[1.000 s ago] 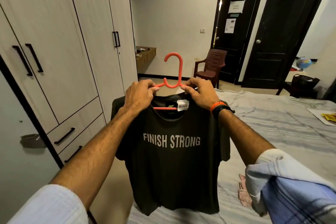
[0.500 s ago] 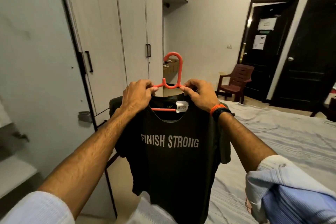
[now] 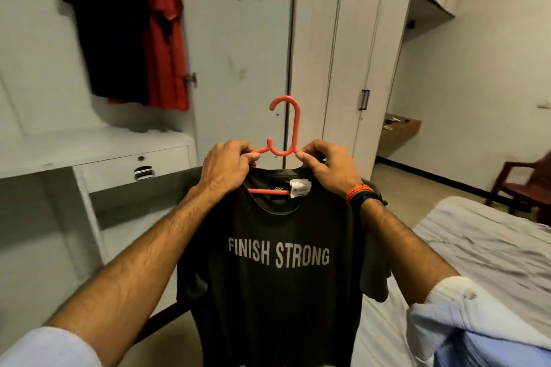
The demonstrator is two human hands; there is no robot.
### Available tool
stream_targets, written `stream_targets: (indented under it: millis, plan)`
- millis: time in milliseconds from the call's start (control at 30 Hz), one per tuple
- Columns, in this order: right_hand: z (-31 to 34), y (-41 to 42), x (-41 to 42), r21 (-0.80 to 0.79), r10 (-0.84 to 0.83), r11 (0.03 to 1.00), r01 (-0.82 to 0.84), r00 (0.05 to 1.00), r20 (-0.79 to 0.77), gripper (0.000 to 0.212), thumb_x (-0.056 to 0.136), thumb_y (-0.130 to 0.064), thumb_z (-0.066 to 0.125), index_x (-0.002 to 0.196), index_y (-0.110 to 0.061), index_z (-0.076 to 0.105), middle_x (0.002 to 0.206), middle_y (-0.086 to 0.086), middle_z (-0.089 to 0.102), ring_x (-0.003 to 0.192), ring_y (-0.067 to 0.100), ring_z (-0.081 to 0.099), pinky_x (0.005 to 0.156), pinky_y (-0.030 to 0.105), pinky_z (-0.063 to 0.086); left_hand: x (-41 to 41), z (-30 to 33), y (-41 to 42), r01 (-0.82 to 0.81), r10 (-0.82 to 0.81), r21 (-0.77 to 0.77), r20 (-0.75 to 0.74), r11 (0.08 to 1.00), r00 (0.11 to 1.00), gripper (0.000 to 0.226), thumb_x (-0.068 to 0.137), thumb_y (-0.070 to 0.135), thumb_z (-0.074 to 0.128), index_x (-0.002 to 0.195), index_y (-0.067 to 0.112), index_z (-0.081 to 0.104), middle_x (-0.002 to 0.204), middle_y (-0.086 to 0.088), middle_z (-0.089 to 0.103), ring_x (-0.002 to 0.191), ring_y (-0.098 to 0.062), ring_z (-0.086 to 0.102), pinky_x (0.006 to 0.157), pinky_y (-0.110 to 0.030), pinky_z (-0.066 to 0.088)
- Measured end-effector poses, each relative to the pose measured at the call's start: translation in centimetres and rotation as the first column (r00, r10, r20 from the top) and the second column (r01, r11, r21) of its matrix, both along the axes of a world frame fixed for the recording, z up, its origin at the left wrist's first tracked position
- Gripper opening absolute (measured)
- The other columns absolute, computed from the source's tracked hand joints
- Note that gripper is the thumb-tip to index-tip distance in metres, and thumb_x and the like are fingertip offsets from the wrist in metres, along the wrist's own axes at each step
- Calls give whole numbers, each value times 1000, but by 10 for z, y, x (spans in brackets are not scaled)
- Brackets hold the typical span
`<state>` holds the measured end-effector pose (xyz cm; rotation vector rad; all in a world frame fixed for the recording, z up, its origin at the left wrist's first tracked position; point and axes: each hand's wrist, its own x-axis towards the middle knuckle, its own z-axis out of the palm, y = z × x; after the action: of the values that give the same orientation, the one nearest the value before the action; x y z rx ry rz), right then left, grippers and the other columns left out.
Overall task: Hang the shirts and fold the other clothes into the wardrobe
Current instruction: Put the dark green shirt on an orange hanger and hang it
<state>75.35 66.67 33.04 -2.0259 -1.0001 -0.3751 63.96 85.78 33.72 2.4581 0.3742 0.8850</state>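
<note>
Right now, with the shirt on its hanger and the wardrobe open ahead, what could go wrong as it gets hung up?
1. Both hands, left and right, pinch the hanger at its shoulders; freeing one to reach up might tilt it, and the dark T-shirt could slide off.
2. The rail is out of view, so the hook may miss it.
3. The red shirt and dark shirt already hanging could get snagged or pushed.
</note>
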Motion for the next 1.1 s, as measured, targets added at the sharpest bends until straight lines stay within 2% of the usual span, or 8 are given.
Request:
stream_targets:
  millis: [133, 267, 367, 533, 633, 800, 933, 1100]
  plan:
    - [2, 97, -19, -1, 121, 993, -121, 993, 13, 22, 94, -37, 64, 100, -16, 68, 81, -7, 69, 73, 3, 64, 63, 9, 45, -43, 6, 85, -138, 138, -9, 19, 990, 990, 18, 94, 32, 62, 85, 20, 71, 80, 7, 72, 82, -14, 65, 79, -35, 52]
    - [10, 193, -39, -12, 205, 979, -204, 977, 53, 24, 95, -37, 62, 100, -15, 70, 81, -6, 70, 74, 8, 65, 67, 21, 52, -79, 13, 169, -220, 220, -10, 42, 975, 975, 17, 93, 31, 62, 83, 22, 72, 80, 6, 72, 83, -15, 65, 81, -38, 52]
    - [22, 267, -56, 23, 233, 971, -237, 966, 110, 22, 95, -36, 63, 97, -15, 71, 77, -9, 66, 69, 4, 60, 63, 17, 44, -106, 26, 231, -295, 294, 7, 51, 956, 954, 15, 94, 35, 62, 87, 24, 71, 84, 6, 71, 86, -16, 64, 80, -35, 51]
    - [51, 375, -72, 85, 255, 959, -272, 952, 171, 19, 94, -35, 65, 93, -18, 72, 72, -15, 60, 66, 0, 55, 62, 15, 39, -139, 47, 315, -476, 424, 206, 251, 855, 870, 26, 87, 32, 72, 106, 17, 67, 107, -2, 67, 102, -22, 59, 91, -36, 46]
    - [71, 432, -69, 110, 255, 953, -283, 943, 212, 19, 93, -38, 65, 93, -21, 73, 75, -16, 64, 69, 0, 57, 64, 19, 45, -150, 54, 356, -472, 339, 347, 379, 811, 861, 17, 85, 22, 74, 98, 14, 67, 100, -3, 66, 97, -20, 56, 89, -32, 43]
    - [105, 517, -49, 162, 246, 943, -291, 936, 251, 22, 92, -45, 64, 91, -25, 73, 73, -13, 68, 71, 5, 64, 71, 36, 57, -133, 60, 419, -351, 315, 568, 165, 745, 935, 27, 91, 26, 65, 116, 16, 67, 117, -4, 67, 111, -18, 57, 102, -38, 45]
    - [133, 584, -19, 187, 250, 932, -311, 924, 289, 23, 92, -45, 63, 92, -24, 73, 74, -12, 68, 72, 6, 64, 72, 36, 57, -96, 79, 475, -332, 435, 635, -8, 698, 900, 39, 99, 35, 50, 135, 21, 54, 136, -1, 56, 126, -15, 48, 111, -35, 36]
    - [175, 661, 30, 221, 251, 916, -335, 908, 336, 23, 92, -42, 64, 96, -22, 75, 77, -10, 69, 74, 8, 64, 73, 36, 57, -47, 111, 546, -411, 540, 647, -2, 643, 841, 49, 101, 39, 46, 147, 24, 40, 146, -3, 40, 133, -18, 39, 115, -38, 31]
